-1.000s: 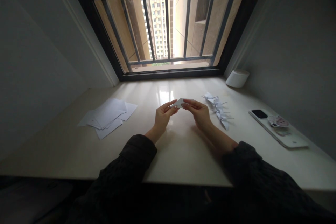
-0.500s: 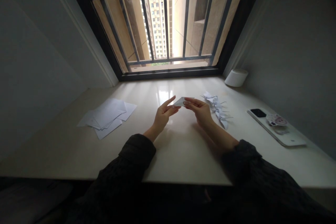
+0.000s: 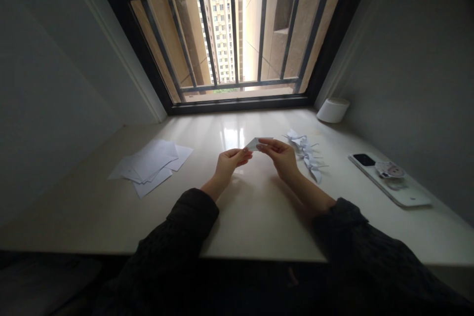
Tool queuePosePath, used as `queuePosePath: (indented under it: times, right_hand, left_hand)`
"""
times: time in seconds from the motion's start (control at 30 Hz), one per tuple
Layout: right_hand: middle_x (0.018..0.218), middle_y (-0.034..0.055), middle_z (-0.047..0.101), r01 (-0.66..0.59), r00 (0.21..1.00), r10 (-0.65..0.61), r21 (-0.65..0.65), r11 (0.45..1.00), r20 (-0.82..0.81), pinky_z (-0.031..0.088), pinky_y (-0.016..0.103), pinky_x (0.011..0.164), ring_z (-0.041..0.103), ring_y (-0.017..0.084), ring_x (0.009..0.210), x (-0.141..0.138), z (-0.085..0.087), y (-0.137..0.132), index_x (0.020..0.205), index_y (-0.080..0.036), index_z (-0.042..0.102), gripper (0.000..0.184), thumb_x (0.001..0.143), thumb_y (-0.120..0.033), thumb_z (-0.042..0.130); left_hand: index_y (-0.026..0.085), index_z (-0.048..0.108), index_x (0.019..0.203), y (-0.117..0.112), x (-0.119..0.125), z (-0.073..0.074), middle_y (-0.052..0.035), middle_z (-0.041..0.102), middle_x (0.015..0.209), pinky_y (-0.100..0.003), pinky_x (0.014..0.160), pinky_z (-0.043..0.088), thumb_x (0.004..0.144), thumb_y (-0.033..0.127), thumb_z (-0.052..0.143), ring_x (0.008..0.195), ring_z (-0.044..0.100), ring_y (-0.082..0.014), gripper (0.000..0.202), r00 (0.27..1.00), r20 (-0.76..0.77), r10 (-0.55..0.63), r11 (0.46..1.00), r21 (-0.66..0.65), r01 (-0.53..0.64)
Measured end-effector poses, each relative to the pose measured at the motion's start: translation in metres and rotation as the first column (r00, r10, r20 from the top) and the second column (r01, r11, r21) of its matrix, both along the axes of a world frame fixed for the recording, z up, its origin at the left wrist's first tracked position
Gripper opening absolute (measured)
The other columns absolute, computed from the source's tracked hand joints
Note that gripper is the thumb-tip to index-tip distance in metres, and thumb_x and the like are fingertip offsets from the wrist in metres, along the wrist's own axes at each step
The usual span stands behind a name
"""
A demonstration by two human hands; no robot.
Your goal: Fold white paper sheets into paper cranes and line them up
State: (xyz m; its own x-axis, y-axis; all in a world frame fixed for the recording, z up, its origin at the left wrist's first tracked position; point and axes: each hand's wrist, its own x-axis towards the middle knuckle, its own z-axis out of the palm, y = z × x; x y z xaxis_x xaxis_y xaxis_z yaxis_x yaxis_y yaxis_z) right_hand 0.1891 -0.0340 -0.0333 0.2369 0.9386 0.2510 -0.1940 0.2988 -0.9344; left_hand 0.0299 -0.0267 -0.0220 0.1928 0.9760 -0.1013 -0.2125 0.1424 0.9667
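Observation:
A small folded piece of white paper (image 3: 255, 143) is held just above the pale tabletop (image 3: 259, 207), in front of the window. My left hand (image 3: 229, 163) pinches its left end with curled fingers. My right hand (image 3: 282, 156) pinches its right side between thumb and fingertips. Both arms wear dark sleeves. Most of the paper is hidden behind my fingers.
A loose stack of white sheets (image 3: 151, 164) lies at the left. Several folded paper figures (image 3: 307, 153) lie right of my hands. A white phone (image 3: 388, 178) with a round sticker grip rests at the right. A white round container (image 3: 332, 109) stands by the barred window (image 3: 237, 39).
My left index finger, stretched out half a second ago, has curled back onto the paper. The paper stays in both hands at the same spot.

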Motion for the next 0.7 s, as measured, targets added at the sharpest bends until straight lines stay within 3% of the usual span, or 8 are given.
queuePosePath:
  times: [0.17, 0.43, 0.7]
  right_hand:
    - [0.083, 0.0039, 0.075, -0.028, 1.0, 0.027, -0.035, 0.999, -0.015, 0.053, 0.041, 0.084, 0.068, 0.021, 0.08, 0.0019, -0.0013, 0.0022, 0.086, -0.021, 0.074, 0.032, 0.057, -0.033, 0.082]
    - [0.079, 0.0048, 0.074, -0.017, 1.0, 0.014, -0.11, 0.994, -0.027, 0.053, 0.039, 0.078, 0.066, 0.018, 0.071, 0.0039, -0.0046, 0.0041, 0.086, -0.02, 0.075, 0.036, 0.054, -0.035, 0.083]
    - [0.077, 0.0042, 0.074, 0.084, 0.996, -0.084, -0.044, 0.995, 0.0, 0.054, 0.039, 0.076, 0.067, 0.018, 0.069, 0.0042, -0.0013, 0.0032, 0.086, -0.02, 0.074, 0.031, 0.06, -0.036, 0.079]
  left_hand:
    - [0.013, 0.073, 0.082, 0.0021, -0.0003, -0.0019, -0.01, 0.073, 0.082, -0.038, 0.09, 0.048, 0.06, 0.039, 0.08, 0.084, 0.068, -0.0196, 0.035, 0.999, 0.038, 0.023, 0.999, -0.032, -0.022]
    - [0.013, 0.073, 0.08, 0.0007, 0.0009, -0.0049, -0.0088, 0.073, 0.078, -0.039, 0.089, 0.049, 0.063, 0.039, 0.078, 0.082, 0.068, -0.0197, 0.032, 0.999, 0.003, 0.038, 0.997, 0.07, -0.038]
    - [0.012, 0.073, 0.086, -0.0016, -0.0004, -0.0043, -0.0123, 0.073, 0.089, -0.041, 0.087, 0.05, 0.071, 0.049, 0.069, 0.087, 0.068, -0.0234, 0.04, 0.997, -0.071, -0.034, 0.985, 0.166, 0.045]
